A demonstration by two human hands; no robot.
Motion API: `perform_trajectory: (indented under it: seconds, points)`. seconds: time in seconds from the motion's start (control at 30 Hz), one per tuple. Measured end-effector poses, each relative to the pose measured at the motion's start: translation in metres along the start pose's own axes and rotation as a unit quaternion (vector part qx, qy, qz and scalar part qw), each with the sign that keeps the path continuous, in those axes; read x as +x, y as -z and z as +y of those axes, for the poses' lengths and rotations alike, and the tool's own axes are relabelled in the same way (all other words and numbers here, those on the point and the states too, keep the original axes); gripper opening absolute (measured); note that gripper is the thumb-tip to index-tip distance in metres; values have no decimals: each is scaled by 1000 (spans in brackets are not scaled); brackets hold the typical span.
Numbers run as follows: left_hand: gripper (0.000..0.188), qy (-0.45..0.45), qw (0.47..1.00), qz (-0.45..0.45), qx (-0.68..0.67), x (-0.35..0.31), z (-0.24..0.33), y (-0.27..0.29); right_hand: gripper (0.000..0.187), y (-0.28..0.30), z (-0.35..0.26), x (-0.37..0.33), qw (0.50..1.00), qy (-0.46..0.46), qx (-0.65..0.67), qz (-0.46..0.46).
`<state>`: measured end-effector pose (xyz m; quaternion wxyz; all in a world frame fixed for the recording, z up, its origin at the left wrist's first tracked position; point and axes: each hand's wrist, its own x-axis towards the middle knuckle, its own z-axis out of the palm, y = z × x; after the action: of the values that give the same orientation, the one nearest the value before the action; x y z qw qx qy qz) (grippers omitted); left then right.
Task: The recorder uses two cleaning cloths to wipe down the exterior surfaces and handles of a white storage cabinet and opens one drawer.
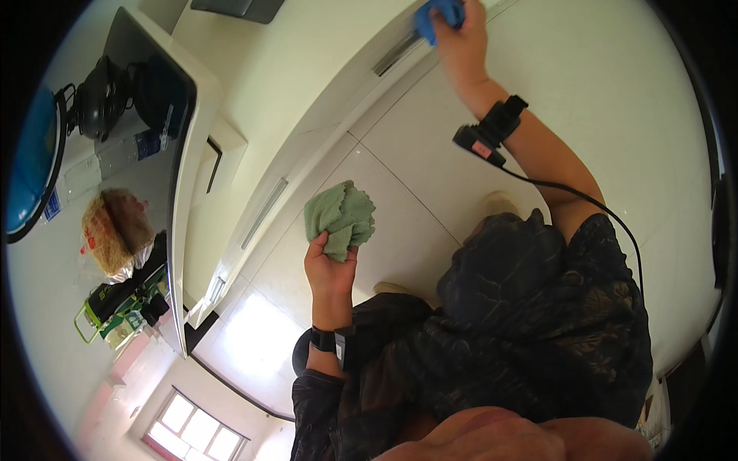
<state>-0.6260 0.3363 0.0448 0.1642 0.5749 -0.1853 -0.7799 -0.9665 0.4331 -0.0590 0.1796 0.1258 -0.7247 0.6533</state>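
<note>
Left hand (332, 269): In the head view, it is gripping a green cloth (342, 215) by its lower part, with the thumb lying on the front.
Green cloth: It is sitting near the middle of the frame, all bunched in soft folds, and it is showing wavy edges. Pale floor tiles (392, 165) are showing behind it.
Right hand (469, 46): It is gripping a blue cloth at the top of the frame, with its fingers bending over it.
Blue cloth (425, 23): It is resting under the fingers, right by the white drawers (307, 115). One cannot tell if it is touching them.
Drawer handle (396, 58): It is showing just below and left of the blue cloth.
Wrists: Both are wearing black straps, and a black wire (615, 219) is running down from the right one.
Shirt (546, 338): The person is wearing dark cloth with leaf shapes.
Counter top (160, 188): At the left, it is holding a black pot (100, 98) and a brown food packet (115, 230).
Window (196, 426): It is shining at the lower left.
</note>
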Motion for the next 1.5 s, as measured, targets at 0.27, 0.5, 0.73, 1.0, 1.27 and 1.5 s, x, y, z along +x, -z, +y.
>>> perform_trajectory:
  seconds: [0.27, 0.5, 0.73, 1.0, 1.27, 1.5]
  points:
    - [48, 5, 1000, 1, -20, -11, 9, 15, 43, -31, -45, -68, 993, 18, 45, -110]
    - [47, 8, 1000, 20, -11, -13, 13, 21, 34, -42, -63, -118, 955, 121, 60, -263]
    - [45, 2, 1000, -3, -19, -9, 10, 21, 10, -55, -34, -108, 780, 494, -33, -383]
    - [49, 5, 1000, -5, 12, -5, 5, 1, 14, -4, -17, -31, 863, 397, -113, -291]
    - [46, 10, 1000, 4, 17, 1, -4, -8, 30, 40, 21, 32, 943, 227, -151, -190]
    - [48, 5, 1000, -7, 1, -7, -1, -9, 40, 53, 58, 74, 972, 75, -190, -113]
